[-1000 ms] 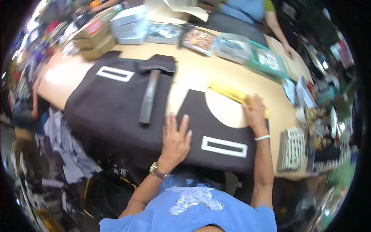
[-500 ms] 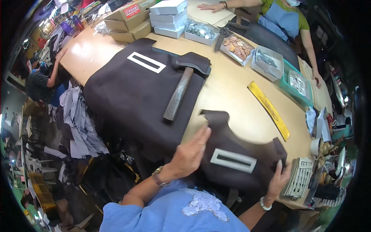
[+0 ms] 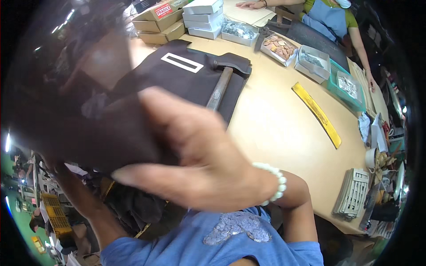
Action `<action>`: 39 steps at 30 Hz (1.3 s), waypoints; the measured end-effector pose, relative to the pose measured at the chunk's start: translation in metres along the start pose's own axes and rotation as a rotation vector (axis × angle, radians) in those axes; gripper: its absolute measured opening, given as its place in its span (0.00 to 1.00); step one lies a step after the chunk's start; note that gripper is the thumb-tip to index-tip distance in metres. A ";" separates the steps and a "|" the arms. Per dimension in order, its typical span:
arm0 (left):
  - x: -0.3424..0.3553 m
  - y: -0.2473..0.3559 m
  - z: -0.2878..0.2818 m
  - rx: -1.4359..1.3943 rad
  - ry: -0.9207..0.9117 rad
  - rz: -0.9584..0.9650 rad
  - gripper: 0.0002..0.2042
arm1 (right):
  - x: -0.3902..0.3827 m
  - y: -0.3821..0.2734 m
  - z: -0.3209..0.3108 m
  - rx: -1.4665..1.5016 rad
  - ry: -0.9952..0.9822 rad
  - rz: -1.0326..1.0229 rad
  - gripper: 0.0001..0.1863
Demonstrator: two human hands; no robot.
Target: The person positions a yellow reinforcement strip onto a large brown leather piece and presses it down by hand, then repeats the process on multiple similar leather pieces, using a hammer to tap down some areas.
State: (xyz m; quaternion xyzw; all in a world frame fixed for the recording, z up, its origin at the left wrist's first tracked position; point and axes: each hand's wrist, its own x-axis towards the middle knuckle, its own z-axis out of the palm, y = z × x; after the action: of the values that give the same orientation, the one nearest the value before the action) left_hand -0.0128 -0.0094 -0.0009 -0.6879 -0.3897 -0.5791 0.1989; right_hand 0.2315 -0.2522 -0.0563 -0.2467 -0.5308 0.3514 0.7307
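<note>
Sheet (image 3: pixel 111 142), dark brown, raised at left, clamped in right hand (image 3: pixel 215 166); left hand (image 3: pixel 54 165) half-hidden at lower edge, grip impossible to tell. Room for moving: tabletop (image 3: pixel 270 119) between hammer (image 3: pixel 220 90) and yellow strip (image 3: pixel 317 115).

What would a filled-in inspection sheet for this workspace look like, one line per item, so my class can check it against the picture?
Surface: pale tabletop, dark sheet material on its left.
Work things: raised dark piece, blurred; hammer lying on the sheet material; yellow strip apart from both.
Clutter: cartons, white boxes, open boxes of small pieces, teal basket, slotted stack.
Hands: right hand blurred, holding the raised dark piece; left hand mostly hidden, grip unclear.
Cables: nothing seen.
Surroundings: person in an apron across the table; yellow crate at left.
</note>
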 end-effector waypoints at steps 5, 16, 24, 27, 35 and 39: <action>0.029 -0.046 0.049 0.095 -0.088 0.280 0.22 | 0.016 0.025 0.028 -0.066 0.024 -0.087 0.15; -0.043 0.003 0.246 -0.071 -0.480 0.544 0.22 | 0.011 0.104 -0.118 -0.424 0.565 0.149 0.18; -0.098 0.050 0.338 -0.063 -0.542 0.673 0.22 | 0.005 0.119 -0.197 -0.488 0.833 0.223 0.22; -0.109 0.055 0.354 -0.012 -0.674 0.673 0.23 | 0.003 0.132 -0.223 -0.586 0.860 0.265 0.23; -0.138 0.063 0.364 -0.078 -0.920 0.270 0.23 | 0.001 0.155 -0.231 -0.838 0.916 0.280 0.27; -0.153 0.110 0.319 -0.186 -1.264 0.182 0.30 | -0.004 0.150 -0.236 -0.828 0.964 0.214 0.27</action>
State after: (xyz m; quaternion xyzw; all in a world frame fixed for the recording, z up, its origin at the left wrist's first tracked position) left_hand 0.2723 0.1076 -0.2068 -0.9409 -0.3202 -0.0745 -0.0810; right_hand 0.4173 -0.1573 -0.2431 -0.6899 -0.2071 0.0381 0.6926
